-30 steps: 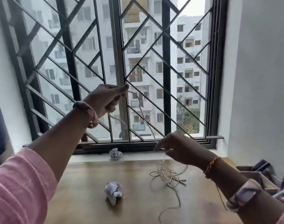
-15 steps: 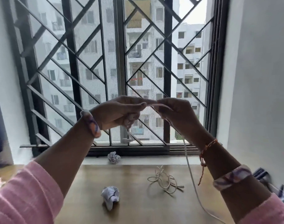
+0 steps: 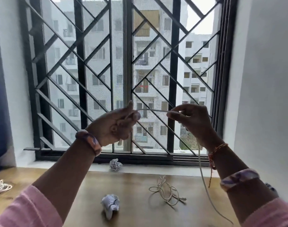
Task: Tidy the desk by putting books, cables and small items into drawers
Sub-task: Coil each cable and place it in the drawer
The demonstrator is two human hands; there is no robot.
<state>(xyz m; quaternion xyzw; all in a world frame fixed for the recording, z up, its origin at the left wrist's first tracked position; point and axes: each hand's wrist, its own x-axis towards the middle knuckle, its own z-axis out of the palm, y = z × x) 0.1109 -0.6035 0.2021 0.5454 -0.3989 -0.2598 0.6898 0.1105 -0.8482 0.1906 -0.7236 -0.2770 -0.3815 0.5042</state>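
Both my hands are raised in front of the window and share one white cable (image 3: 152, 110). My left hand (image 3: 114, 125) grips one end of it with curled fingers. A short stretch runs level to my right hand (image 3: 193, 120), which pinches it between thumb and fingers. From there the cable hangs down past my right wrist to the wooden desk (image 3: 135, 212). Its remaining part lies in a loose tangle (image 3: 166, 191) on the desk below my right hand.
A crumpled paper ball (image 3: 110, 205) lies on the desk near the front, another paper ball (image 3: 115, 164) on the window sill. A second white cable (image 3: 0, 187) sits at the desk's left edge. A barred window (image 3: 128, 63) fills the back; a white wall stands at right.
My right hand rose from the tangle to meet the left, then drew away to the right, pulling a straight stretch of cable between them. The view tilted up slightly.
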